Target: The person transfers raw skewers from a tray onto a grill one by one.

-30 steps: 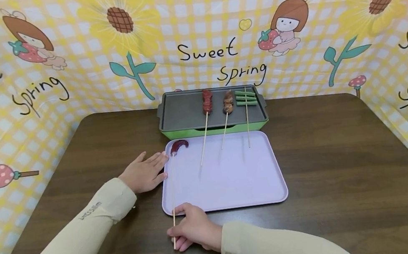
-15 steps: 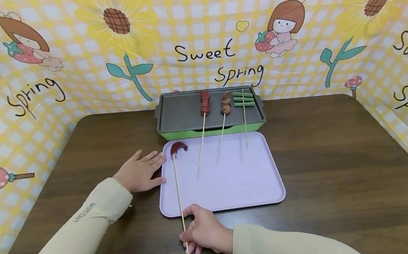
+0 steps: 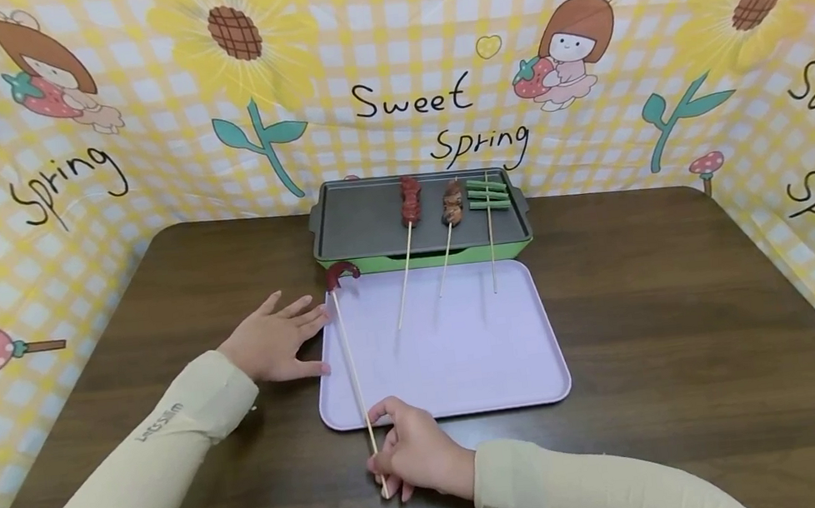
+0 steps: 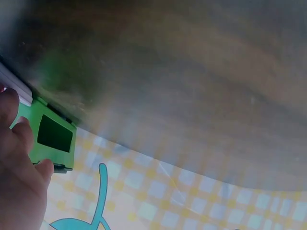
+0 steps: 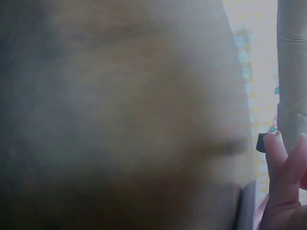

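My right hand [image 3: 421, 453] pinches the lower end of a wooden skewer [image 3: 351, 361] in front of the tray's near edge. At its far end a dark red, curled piece of food [image 3: 340, 273], like an octopus tentacle, overlaps the tray's far left corner. My left hand [image 3: 271, 341] lies with fingers spread, fingertips at the left rim of the pale purple tray [image 3: 451, 375]. In the left wrist view the left hand [image 4: 21, 163] shows beside the green side of the grill [image 4: 55, 134]. Only some fingers of the right hand [image 5: 283, 177] appear in the right wrist view.
Behind the tray stands a green grill with a dark plate [image 3: 359, 222]. On it lie a red meat skewer [image 3: 410, 202], a browned meat skewer [image 3: 451, 204] and a green vegetable skewer [image 3: 487, 195], their sticks reaching over the tray. A checked cloth [image 3: 381, 22] hangs behind the wooden table [image 3: 647, 302].
The tentacle skewer's food end has moved up and left, toward the grill, and the stick now tilts. My right hand has shifted right; the left hand stays by the tray's rim.
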Available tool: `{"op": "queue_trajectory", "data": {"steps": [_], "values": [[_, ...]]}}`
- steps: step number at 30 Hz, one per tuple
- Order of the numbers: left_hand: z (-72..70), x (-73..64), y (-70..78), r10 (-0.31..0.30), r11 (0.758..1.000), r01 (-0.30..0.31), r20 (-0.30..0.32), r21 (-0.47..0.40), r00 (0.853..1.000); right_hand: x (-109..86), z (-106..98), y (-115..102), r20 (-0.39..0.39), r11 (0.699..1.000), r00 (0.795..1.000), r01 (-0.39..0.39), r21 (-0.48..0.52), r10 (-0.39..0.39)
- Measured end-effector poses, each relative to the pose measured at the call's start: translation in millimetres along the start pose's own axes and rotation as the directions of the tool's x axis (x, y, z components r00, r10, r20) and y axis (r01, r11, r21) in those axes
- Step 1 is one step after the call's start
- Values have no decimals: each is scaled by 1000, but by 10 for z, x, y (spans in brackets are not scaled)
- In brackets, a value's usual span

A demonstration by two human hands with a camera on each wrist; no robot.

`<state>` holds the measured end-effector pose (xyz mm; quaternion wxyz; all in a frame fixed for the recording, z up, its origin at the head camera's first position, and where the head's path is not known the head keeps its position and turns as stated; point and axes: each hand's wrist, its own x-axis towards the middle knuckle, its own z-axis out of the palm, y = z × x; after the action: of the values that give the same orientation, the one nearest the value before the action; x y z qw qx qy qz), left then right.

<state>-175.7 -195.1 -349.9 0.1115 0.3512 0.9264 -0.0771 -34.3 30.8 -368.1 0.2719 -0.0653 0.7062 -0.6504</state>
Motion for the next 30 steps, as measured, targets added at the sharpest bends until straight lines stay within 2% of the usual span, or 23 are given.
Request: {"op": "queue_trajectory", "data": {"steps": [7,13,19,24,30], "values": [[-31,-7,3,2,1000,-2,0,18,1000,-69,-165,-129,18,997,1000,-16,-71,17],[-19,1,-4,6,1000,-5,-14,15,1000,-123,-312,-139,24,993,1000,-13,-115,16],[27,23,1,16,999,-16,2,33,1000,-160,-386,-99,35,998,999,-10,-57,12],[52,20,-17,23,998,-22,-18,52,1000,-197,-387,-60,55,999,998,-20,-25,22],[25,19,3,30,998,-29,-20,56,999,-241,-390,-45,57,990,998,9,-140,-1]]}}
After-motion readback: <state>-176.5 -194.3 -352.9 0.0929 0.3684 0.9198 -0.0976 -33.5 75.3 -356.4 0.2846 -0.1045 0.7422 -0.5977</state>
